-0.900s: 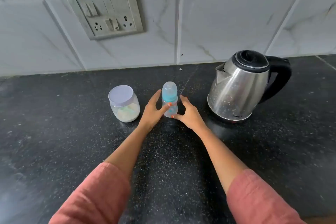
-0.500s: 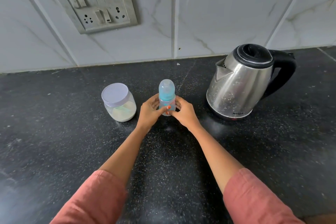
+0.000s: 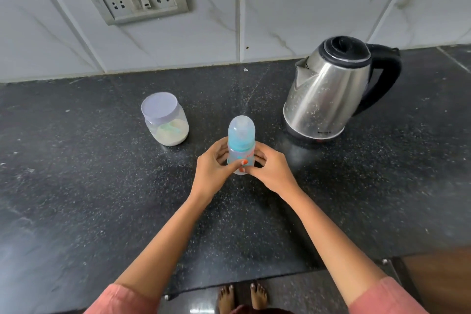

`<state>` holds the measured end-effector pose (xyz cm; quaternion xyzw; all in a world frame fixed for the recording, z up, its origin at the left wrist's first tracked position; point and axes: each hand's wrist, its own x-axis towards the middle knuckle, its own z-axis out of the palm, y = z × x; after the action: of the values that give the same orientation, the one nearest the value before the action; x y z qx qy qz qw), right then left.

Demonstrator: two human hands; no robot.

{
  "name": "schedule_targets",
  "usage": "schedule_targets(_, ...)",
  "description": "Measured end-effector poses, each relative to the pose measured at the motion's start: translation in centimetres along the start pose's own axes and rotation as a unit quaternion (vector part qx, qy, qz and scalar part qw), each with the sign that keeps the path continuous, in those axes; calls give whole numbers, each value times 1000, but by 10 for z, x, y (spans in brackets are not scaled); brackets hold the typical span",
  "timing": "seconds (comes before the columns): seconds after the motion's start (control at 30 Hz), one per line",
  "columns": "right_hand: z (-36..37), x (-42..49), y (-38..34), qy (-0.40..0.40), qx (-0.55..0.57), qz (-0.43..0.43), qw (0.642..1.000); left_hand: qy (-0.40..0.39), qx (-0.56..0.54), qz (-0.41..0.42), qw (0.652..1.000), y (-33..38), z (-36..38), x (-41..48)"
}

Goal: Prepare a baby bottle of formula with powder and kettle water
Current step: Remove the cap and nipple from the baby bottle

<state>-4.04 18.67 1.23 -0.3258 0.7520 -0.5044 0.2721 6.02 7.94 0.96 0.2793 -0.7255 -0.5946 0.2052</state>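
The baby bottle [image 3: 241,145] stands upright near the middle of the black counter [image 3: 76,186], clear-bodied with a blue collar under a translucent domed cap. The left hand [image 3: 214,168] and right hand [image 3: 270,171] clasp its lower body, fingers wrapped round it.

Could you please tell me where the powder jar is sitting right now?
In the head view the powder jar stands on the black counter, left of the baby bottle held by both hands, with the kettle farther right.
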Motion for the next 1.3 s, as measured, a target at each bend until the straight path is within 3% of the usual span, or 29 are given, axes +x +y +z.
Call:
schedule_targets(0.4, 8, -70, 25, -27, 18, 45, 998, 23, -4, -11, 1000, -20, 18, -82)
schedule_targets(0.67, 11, -77, 28, -27, -6, 47, 999, 15, -15, -6, 1000, -22, 19, -89)
schedule_targets(0.9, -14, -78, 1, -85, -52, 70, 993, -24, -11, -1, 1000, -27, 13, -85)
schedule_targets(1.1, -24, -76, -57, -114, -169, 16, 979, -26, 2, 2, 1000, -26, 22, -84)
schedule_targets(1.2, -12, -74, -72, -122, -331, 12, 936, 5, 16, 8, 1000, -25, 27, -84)
schedule_targets(1.3, -3, -71, -75, -101, -410, -5, 907, 14, 29, 21, 999, -25, 28, -85)
